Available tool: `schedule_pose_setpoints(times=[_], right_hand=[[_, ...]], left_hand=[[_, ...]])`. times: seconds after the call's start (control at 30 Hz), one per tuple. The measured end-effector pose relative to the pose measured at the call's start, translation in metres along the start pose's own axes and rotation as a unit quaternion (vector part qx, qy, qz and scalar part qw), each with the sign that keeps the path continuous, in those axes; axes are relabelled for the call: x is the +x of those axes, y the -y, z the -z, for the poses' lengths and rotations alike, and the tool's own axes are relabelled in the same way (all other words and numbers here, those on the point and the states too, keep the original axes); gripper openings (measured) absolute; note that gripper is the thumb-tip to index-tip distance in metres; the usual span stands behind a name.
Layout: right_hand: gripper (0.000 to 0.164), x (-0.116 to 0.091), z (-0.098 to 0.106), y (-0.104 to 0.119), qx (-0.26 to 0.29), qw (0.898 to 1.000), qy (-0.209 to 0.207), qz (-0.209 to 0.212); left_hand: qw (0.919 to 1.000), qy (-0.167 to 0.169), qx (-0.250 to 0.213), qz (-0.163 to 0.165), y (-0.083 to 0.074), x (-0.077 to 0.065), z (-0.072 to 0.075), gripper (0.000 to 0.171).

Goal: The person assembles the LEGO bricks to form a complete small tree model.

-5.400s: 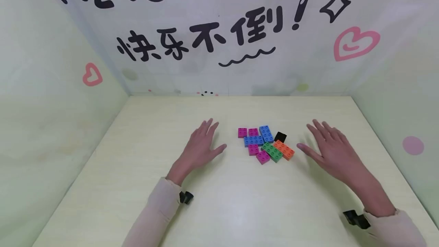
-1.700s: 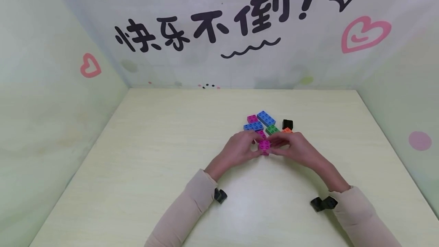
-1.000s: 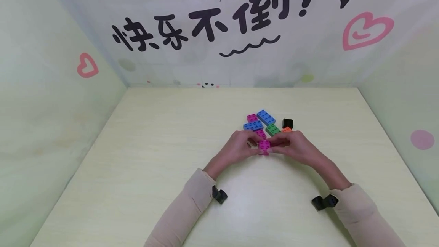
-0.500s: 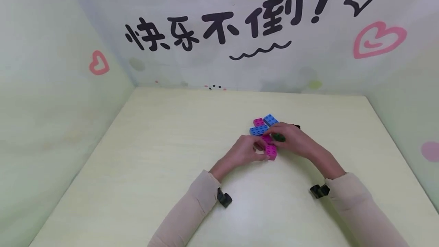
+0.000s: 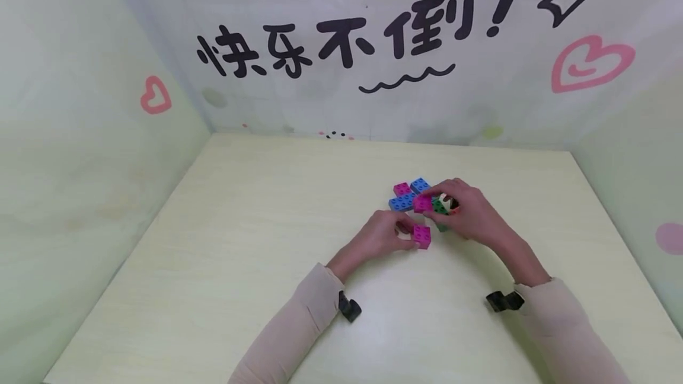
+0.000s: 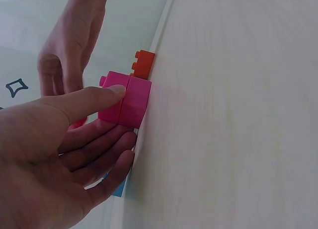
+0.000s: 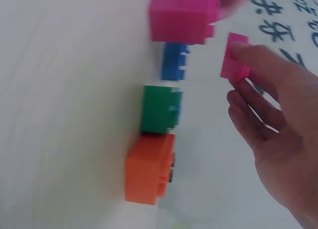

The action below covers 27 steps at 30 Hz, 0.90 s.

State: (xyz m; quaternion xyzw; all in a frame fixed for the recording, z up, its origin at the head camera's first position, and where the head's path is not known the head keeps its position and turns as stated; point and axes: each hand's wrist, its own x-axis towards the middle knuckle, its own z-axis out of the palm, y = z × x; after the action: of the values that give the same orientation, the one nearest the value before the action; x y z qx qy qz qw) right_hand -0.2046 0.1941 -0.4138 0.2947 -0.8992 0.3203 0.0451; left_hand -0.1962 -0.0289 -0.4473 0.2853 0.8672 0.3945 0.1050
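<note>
A person's left sleeve and right sleeve, both beige, reach across a pale table, a black device showing at each cuff. The left hand pinches a pink stack (two bricks, a seam running between them in the left wrist view) with the thumb on one face and fingers on the other, studs upward; whether the stack's base touches the table is hard to tell. Slightly beyond, the right hand, thumb and fingers curled to a narrow gap, grips a raised pink brick, held apart from the stack. Near that hand sit a green brick and an orange brick, with a black block largely hidden by the fingers. Farther back lie a nearer blue brick, a loose pink brick and a farther blue brick. Behind everything, a white backdrop carries bold black lettering and a pink heart.
</note>
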Motion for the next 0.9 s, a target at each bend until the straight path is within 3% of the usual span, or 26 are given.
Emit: schedule_pose_setpoints(times=[0.1, 0.37, 0.9], right_hand=[[0.044, -0.012, 0.007, 0.006, 0.051, 0.999, -0.010, -0.008], [0.042, -0.026, 0.001, 0.007, 0.107, 0.993, 0.046, -0.009], [0.037, -0.028, -0.010, 0.006, 0.102, 0.994, 0.028, -0.007]], left_hand=[[1.0000, 0.000, 0.000, 0.007, -0.001, 0.000, 0.000, 0.032], [0.9999, 0.000, -0.004, 0.014, -0.003, 0.000, -0.001, 0.030], [0.9999, -0.010, 0.004, 0.003, 0.003, 0.002, -0.002, 0.033]])
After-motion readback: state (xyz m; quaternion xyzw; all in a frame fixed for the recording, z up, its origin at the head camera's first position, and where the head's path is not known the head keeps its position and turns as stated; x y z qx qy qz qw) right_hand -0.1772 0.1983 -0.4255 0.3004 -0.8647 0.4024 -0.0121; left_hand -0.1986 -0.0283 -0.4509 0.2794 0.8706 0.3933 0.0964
